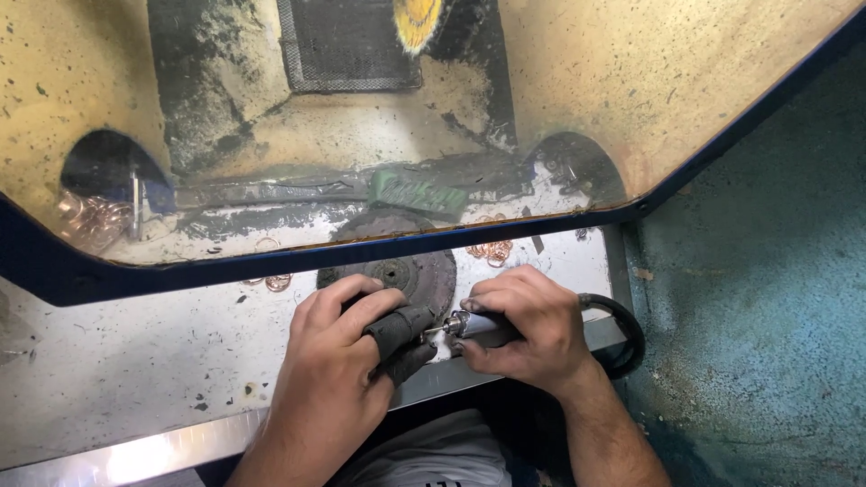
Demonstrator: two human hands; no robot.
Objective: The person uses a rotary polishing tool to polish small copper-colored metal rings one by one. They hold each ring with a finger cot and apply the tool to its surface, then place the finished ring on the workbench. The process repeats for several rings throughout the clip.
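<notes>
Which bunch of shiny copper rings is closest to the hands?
The small bunch of copper rings just above the right hand, beside the round dark disc. The big pile sits far left behind the shield.

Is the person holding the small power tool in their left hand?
No, the slim metal tool with the black hose sits in the right hand, while the left hand pinches a small dark-wrapped piece.

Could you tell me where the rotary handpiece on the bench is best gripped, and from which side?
Grip the rotary handpiece around its barrel, behind the chuck, coming from the right as the right hand does: the tip points left toward the left hand, and the hose trails right.
</notes>
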